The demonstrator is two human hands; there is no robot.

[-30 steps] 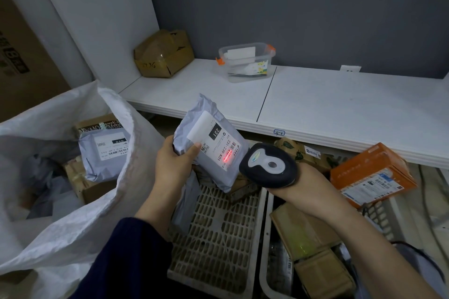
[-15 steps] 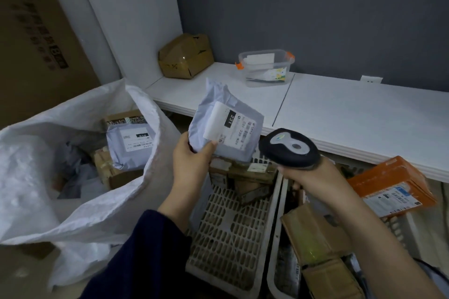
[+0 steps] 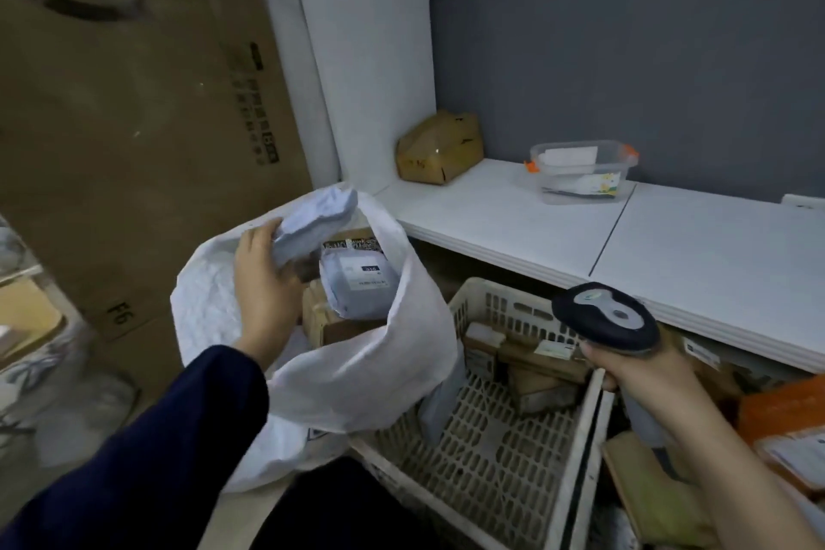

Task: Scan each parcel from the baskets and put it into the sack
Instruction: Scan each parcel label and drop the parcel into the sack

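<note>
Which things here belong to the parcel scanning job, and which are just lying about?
Job: grey parcel in left hand, scanner in right hand, white sack, basket.
Lying about: crumpled box and clear tub on shelf, large carton.

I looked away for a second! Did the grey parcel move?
Yes. The grey parcel went left, from over the basket by the white shelf to above the open sack, gripped by the left hand.
</note>
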